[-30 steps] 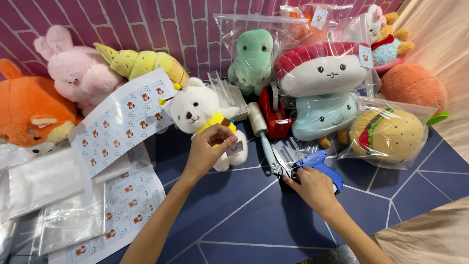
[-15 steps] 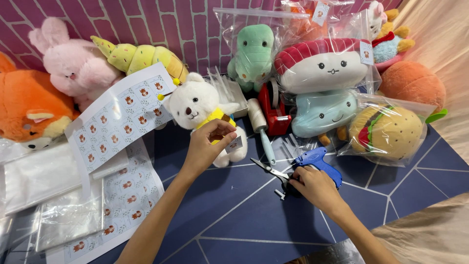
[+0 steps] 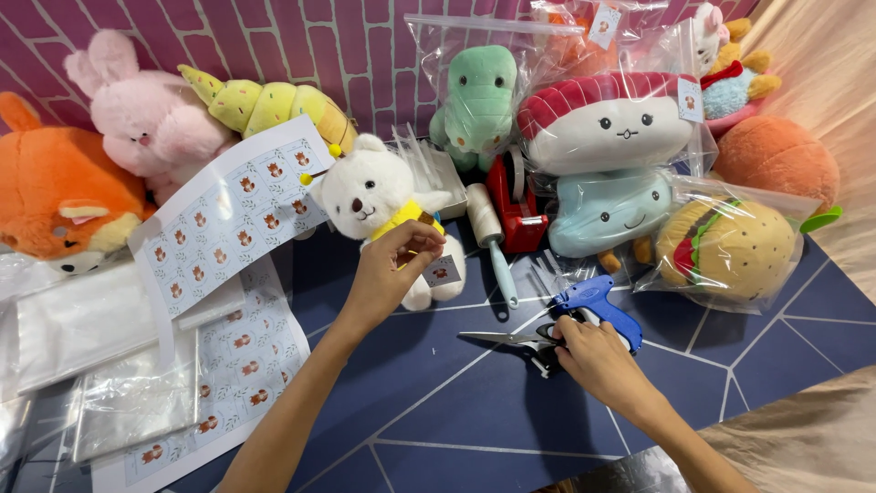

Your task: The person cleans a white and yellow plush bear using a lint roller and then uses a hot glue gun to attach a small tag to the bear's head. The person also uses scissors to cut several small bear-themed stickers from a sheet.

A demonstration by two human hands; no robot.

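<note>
White teddy bear [image 3: 379,196] under left hand [image 3: 388,274], scissors [image 3: 516,340] under right hand [image 3: 593,356]

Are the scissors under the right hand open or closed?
Closed, it seems: the scissors show one narrow point; right hand covers the handles.

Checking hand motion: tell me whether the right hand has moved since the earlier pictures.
Yes. The right hand slid left off the blue tagging gun onto the scissors.

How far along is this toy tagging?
Done: several toys, like the sushi plush, sit bagged with tags. In hand: the left hand holds a small tag at the white bear; the right hand touches scissors beside the blue tagging gun. Left: the pink bunny and orange fox lie unbagged.
</note>
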